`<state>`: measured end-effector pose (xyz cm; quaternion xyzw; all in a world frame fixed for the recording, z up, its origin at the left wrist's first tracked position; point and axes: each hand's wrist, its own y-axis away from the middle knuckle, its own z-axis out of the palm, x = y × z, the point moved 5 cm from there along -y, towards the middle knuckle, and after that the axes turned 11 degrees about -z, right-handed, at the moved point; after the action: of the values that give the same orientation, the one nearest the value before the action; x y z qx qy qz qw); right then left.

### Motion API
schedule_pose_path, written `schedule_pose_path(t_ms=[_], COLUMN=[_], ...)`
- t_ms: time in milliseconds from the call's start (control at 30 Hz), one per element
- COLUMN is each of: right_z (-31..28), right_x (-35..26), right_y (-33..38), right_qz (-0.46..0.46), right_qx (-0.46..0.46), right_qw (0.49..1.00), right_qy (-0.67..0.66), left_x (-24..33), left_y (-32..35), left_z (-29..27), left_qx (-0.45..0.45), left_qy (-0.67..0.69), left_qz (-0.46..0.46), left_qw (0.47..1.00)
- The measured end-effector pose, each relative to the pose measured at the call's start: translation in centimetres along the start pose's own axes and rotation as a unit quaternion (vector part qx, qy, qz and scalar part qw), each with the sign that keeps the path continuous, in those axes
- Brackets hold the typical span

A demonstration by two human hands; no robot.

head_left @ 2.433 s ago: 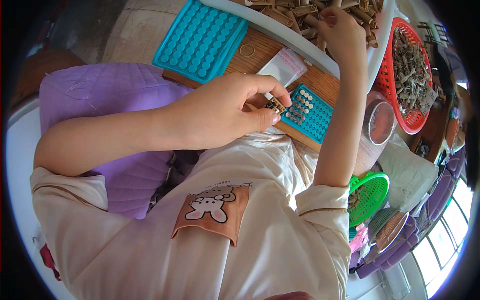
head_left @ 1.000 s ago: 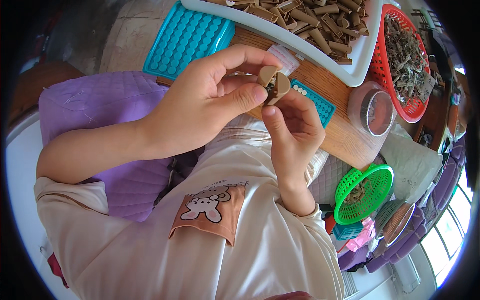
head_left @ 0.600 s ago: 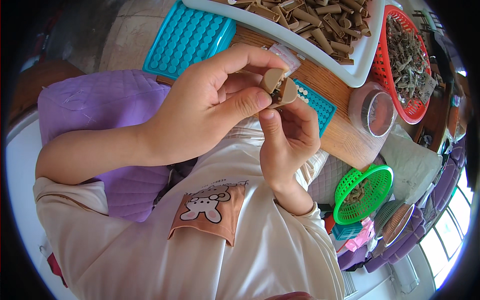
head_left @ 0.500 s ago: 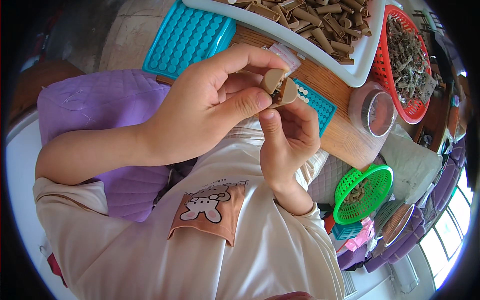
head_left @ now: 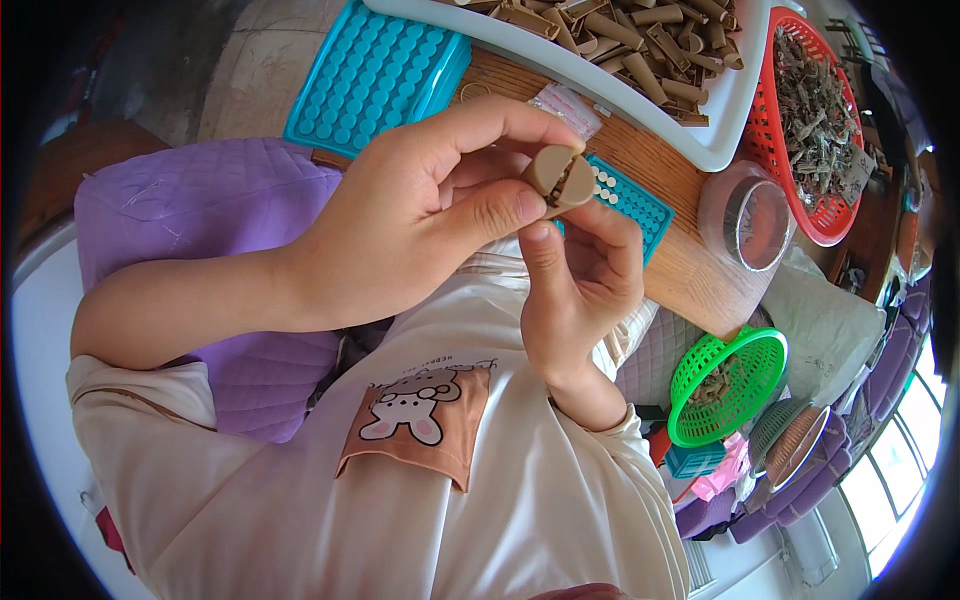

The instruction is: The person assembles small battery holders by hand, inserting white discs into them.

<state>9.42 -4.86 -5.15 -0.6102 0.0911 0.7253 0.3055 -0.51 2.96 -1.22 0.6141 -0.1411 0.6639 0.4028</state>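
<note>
A small brown hinged plastic case [head_left: 573, 185], rounded like a short cylinder split lengthwise, is held in front of my chest. Its two halves stand nearly together, with a narrow dark gap between them. My left hand [head_left: 405, 205] pinches it between thumb and fingers from the left. From below and the right, my right hand [head_left: 580, 290] grips its lower part with thumb and index finger. What lies inside the gap is too small to make out. Just behind the fingers is a small teal tray [head_left: 640, 215] with white round pieces in some of its hollows.
A white bin [head_left: 715, 140] full of brown plastic shells stands at the back. A larger teal tray [head_left: 370, 80] lies back left. On the right are a red basket [head_left: 765, 125] of wrapped pieces, a clear round tub [head_left: 755, 225] and a green basket [head_left: 685, 400].
The case's two halves have come closer together, narrowing the gap between them. Both hands keep nearly the same place and grip.
</note>
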Motion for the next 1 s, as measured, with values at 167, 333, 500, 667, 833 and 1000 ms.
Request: schedule_pose_path(t_ms=[167,333,500,667,833,1000], right_z=[0.0,1.0,2.6,4.0,3.9,2.3], right_x=[0.2,0.3,0.3,0.4,0.4,-0.1], right_y=[-0.2,-0.7,-0.3,2.3,2.0,0.2], right_qz=[0.018,0.07,-0.018,-0.143,-0.034,-0.01], right_qx=[-0.009,-0.055,-0.182,-0.218,-0.159,-0.31], right_qw=[1.0,0.996,0.975,0.965,0.982,0.949], right_qy=[0.005,-0.015,0.123,0.034,-0.093,0.052], left_x=[-0.3,-0.2,1.5,2.2,1.6,0.5], left_y=[0.0,0.4,0.4,1.1,1.5,1.1], left_z=[0.1,0.3,0.7,2.1,2.4,1.2], left_qx=[-0.01,0.002,0.03,0.02,-0.029,-0.026], left_qy=[0.013,-0.058,-0.369,-0.35,-0.343,-0.253], left_qz=[-0.024,-0.021,0.153,0.243,0.221,0.074], left_qw=[1.0,0.998,0.916,0.905,0.912,0.964])
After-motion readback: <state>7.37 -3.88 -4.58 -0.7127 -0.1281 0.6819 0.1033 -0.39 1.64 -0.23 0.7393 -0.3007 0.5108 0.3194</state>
